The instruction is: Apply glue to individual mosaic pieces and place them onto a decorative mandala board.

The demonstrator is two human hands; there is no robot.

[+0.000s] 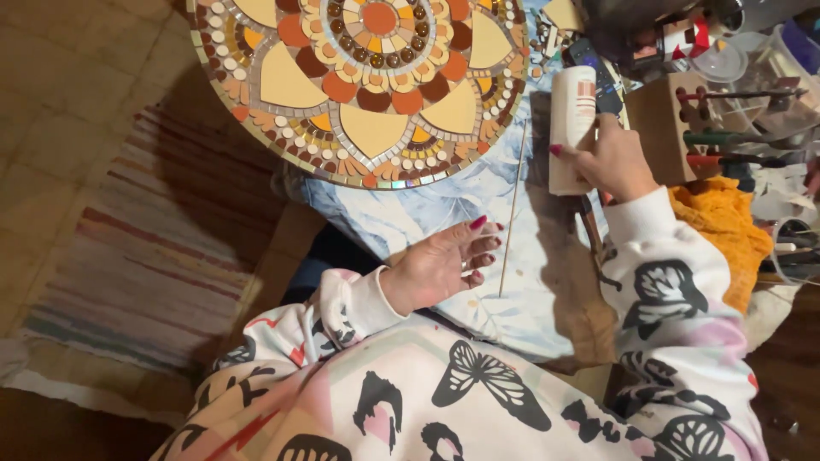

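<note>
In the right hand (pixel 617 160), a white bottle (pixel 571 128) stands upright.

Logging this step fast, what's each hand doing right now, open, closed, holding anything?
Left hand: open, palm up, fingers loosely curled, holding nothing; a thin wooden stick lies beside it.
Right hand: closed around an upright white cylindrical bottle.

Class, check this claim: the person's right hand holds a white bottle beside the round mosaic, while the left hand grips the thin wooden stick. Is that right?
Not quite. In the head view the left hand is open and empty; the thin wooden stick lies on the cloth beside it. The right hand does hold the white bottle beside the round mosaic.
</note>
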